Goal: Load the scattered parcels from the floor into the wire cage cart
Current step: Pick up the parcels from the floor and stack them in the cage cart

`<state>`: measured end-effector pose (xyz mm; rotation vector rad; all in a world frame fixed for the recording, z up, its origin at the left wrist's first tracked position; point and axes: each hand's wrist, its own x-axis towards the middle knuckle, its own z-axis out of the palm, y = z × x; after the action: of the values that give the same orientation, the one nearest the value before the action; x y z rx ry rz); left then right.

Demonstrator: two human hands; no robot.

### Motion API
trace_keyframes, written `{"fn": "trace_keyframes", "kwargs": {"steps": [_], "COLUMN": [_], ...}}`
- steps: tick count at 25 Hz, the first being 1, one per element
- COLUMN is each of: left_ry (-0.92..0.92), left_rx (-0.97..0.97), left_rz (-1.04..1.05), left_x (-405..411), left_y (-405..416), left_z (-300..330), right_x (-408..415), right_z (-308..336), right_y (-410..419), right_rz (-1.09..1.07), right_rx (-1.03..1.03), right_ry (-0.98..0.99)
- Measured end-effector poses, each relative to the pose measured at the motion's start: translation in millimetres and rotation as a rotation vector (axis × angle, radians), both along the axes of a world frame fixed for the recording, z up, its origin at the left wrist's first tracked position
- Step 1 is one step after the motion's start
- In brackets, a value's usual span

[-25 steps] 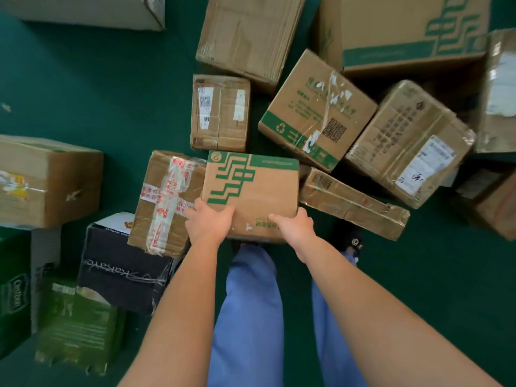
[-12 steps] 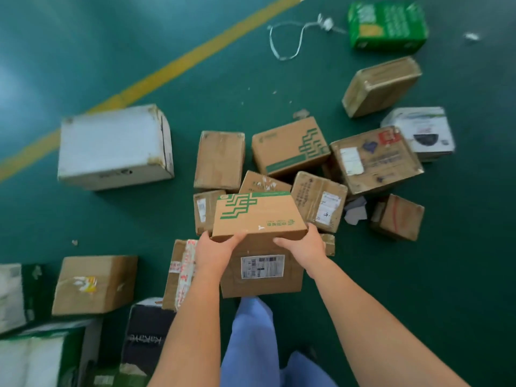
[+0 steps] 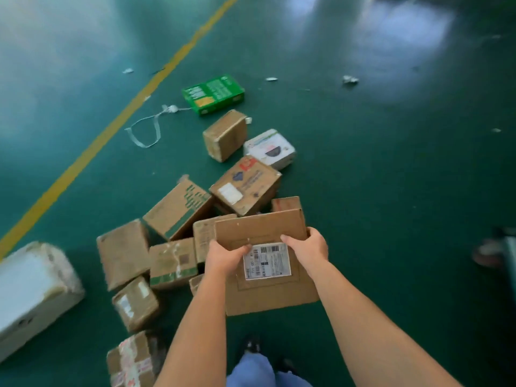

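Above the green floor (image 3: 391, 191), held up: cardboard parcel (image 3: 268, 291), label side up, gripped at its far edge by left hand (image 3: 224, 256) and right hand (image 3: 308, 245), fingers curled round; scattered parcels (image 3: 178, 210) below, left.

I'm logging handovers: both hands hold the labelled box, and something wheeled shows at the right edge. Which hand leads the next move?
Probably the right hand: it grips the box on the side nearer the wheeled thing, maybe the cart. The left hand grips the far side.
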<state>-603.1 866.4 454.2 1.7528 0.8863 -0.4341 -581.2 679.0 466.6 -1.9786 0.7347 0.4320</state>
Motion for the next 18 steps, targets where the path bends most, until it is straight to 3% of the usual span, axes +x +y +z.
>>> {"fn": "trace_keyframes", "kwargs": {"steps": [5,10,18], "left_ry": [-0.032,-0.156,-0.264], "left_rx": [-0.157,-0.283,-0.226], "left_rz": [-0.372,-0.726,-1.242], "left_x": [38.8,37.6,-74.2], "left_y": [-102.8,-227.3,-452.4], "left_z": [28.4,63.3,101.0], "right_x": [-29.1,-101.2,-266.1], "right_z": [32.2,63.9,82.6], "right_y": [-96.6,-192.2,-343.5], "right_rz": [-0.362,-0.687,-1.167], "right_rx": [-0.066,0.005,-0.041], "right_ry": [-0.076,-0.169,-0.245]}}
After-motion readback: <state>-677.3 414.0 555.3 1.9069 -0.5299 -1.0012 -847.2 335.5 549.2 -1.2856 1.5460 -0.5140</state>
